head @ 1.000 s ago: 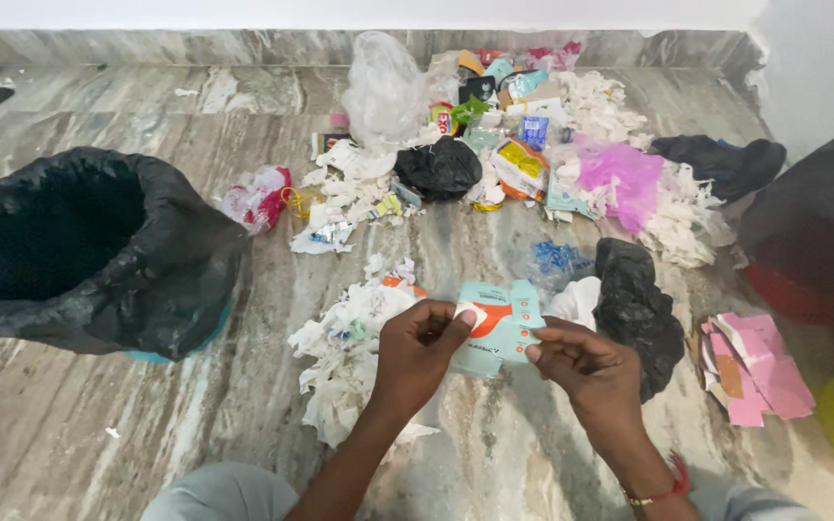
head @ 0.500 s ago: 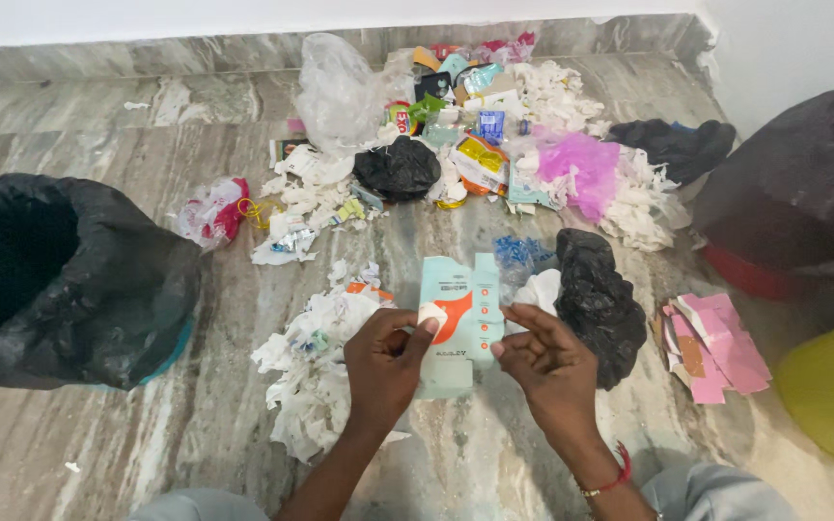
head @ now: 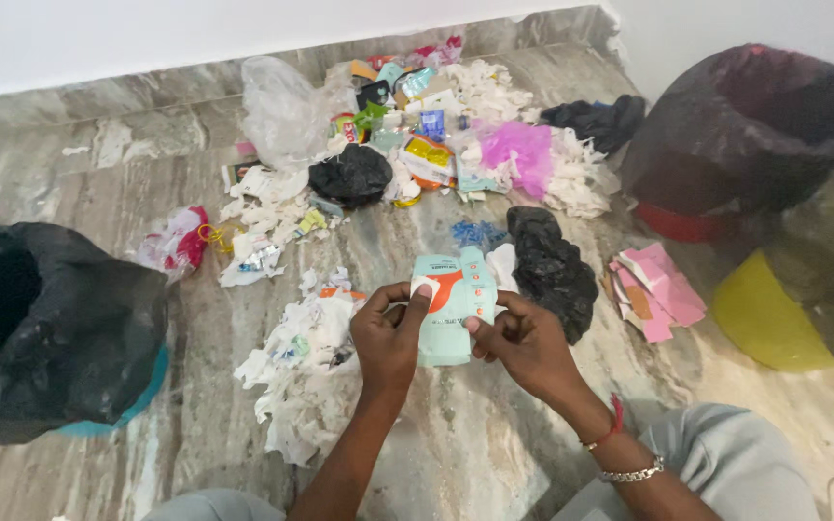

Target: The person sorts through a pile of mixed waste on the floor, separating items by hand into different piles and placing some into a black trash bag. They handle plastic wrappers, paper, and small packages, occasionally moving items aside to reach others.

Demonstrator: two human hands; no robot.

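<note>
The marble floor [head: 494, 453] shows bare stone along the lower centre of the frame, below the hands, and in a strip at upper left beside the white wall [head: 147, 39]. The left edge is taken by a bin lined with a black bag [head: 45, 323], cut off by the frame. The right edge holds a second black-lined bin [head: 755, 125] and a yellow bin [head: 764, 318], the latter partly covered by dark plastic. A heap of mixed litter [head: 417, 135] fills the upper centre against the wall.

The left hand [head: 388, 338] is closed on the left side of a flattened pale green carton [head: 451, 304], thumb pressed on its front face near the top corner. The right hand [head: 523, 338] pinches the carton's right edge between thumb and fingertips. The carton is held upright just above the floor, centre of the frame, between a pile of torn white paper [head: 291, 376] at left and a crumpled black bag [head: 552, 270] at right.

Pink paper scraps [head: 658, 289] lie right of the black bag. Blue scraps [head: 470, 233] sit just above the carton.

The lower part of the carton is hidden behind both hands. Items in the far heap are too small to identify singly. The interior of the left bin is dark.
</note>
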